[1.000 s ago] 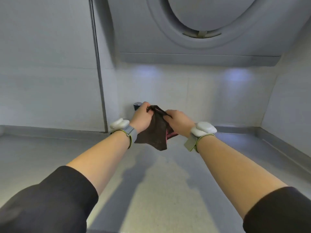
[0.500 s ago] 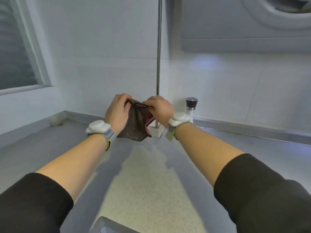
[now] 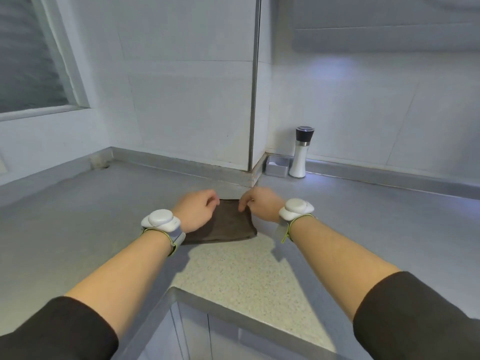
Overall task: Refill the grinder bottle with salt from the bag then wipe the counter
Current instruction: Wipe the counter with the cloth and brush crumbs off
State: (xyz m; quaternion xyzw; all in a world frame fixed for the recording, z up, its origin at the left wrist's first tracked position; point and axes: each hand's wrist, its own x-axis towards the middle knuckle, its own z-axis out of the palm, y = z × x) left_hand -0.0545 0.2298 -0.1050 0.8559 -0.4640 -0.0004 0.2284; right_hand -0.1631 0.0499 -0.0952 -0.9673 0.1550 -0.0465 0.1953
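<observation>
So, room: desk [image 3: 78, 216] wide open left and right, wall corner [image 3: 250, 152] just beyond.
cloth [image 3: 223, 227]: flat, between both grips.
left grip [image 3: 196, 213]: pinching its far edge.
right grip [image 3: 261, 205]: same.

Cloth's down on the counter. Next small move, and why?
Probably flatten the right hand onto the cloth and start a wipe stroke: it lies folded flat on the counter, the left hand curls at its far corner, and the grinder bottle stands capped by the wall.
</observation>
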